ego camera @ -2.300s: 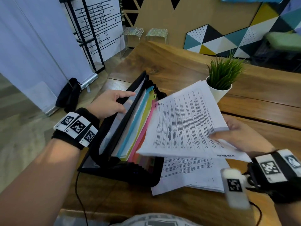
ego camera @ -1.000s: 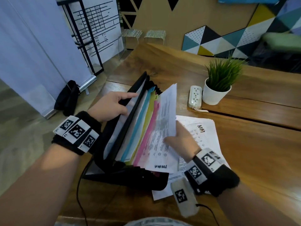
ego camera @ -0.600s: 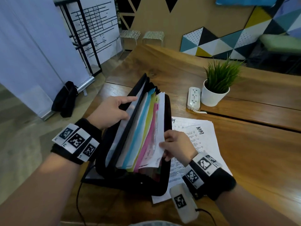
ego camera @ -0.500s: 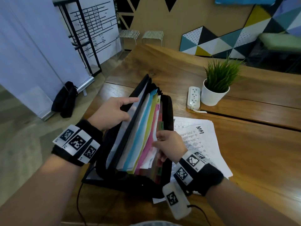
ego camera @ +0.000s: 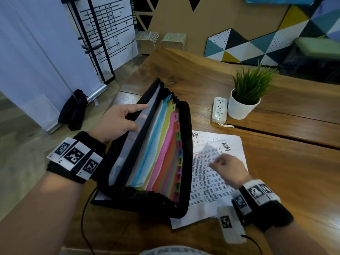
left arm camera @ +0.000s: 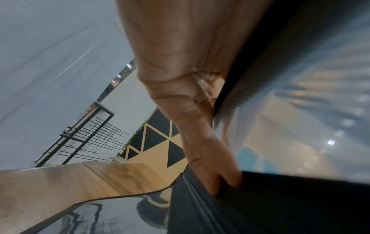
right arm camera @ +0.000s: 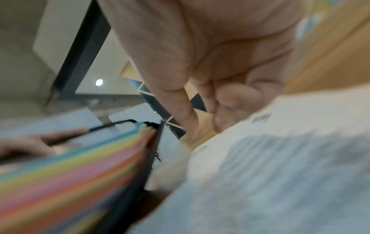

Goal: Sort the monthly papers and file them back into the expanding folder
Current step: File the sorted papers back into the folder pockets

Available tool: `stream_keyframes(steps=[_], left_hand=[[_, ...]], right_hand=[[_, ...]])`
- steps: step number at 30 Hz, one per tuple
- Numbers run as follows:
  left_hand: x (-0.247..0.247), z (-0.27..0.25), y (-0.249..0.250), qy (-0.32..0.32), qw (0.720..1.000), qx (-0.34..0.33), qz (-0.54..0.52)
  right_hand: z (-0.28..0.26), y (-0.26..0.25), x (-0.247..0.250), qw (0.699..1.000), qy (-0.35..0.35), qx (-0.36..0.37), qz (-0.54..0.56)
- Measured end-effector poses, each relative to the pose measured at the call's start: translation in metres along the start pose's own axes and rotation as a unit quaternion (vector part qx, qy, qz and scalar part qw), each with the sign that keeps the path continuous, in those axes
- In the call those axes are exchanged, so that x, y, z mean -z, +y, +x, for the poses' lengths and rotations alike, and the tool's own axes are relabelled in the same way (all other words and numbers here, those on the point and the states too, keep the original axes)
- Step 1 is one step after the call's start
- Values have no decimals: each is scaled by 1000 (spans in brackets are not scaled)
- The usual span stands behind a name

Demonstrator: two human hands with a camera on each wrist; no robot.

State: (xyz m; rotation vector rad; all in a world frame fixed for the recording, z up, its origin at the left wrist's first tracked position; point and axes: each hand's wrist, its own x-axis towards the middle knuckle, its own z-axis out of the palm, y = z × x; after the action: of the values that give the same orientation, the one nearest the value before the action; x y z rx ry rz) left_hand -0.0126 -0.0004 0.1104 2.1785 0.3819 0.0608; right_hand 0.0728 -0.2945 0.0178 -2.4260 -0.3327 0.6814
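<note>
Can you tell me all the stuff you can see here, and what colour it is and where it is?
expanding folder: one, black with rainbow dividers, standing open on the table's left part
papers: a small stack, white with black print, top sheet marked MAY, flat on the table right of the folder
table: one, brown wood, under everything
potted plant: one, green in a white pot, far right on the table
power strip: one, white, just left of the pot
stools: two, pale, beyond the table
bag: one, black, on the floor at left
left hand: holds the folder's left cover open
right hand: over the papers, blurred; grip unclear
</note>
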Motion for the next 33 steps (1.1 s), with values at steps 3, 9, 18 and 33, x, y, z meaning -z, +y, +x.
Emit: stream_keyframes(steps=[3,9,18,33], left_hand=[[-1,2,-2,-3,1000,9,-18],[-8,6,-1,-16,999,23,-35],[-5,2,2,13,1000,1,-3],[-4,1,3,-3,999,29,40]], right_hand=[[-17,41,-6,958,-97,-124,-240],[-24,76,-26,932,-3,-243,-268],[-14,98,-4,949,66,-308,-22],[41,54,50,991,75,-2,-113]])
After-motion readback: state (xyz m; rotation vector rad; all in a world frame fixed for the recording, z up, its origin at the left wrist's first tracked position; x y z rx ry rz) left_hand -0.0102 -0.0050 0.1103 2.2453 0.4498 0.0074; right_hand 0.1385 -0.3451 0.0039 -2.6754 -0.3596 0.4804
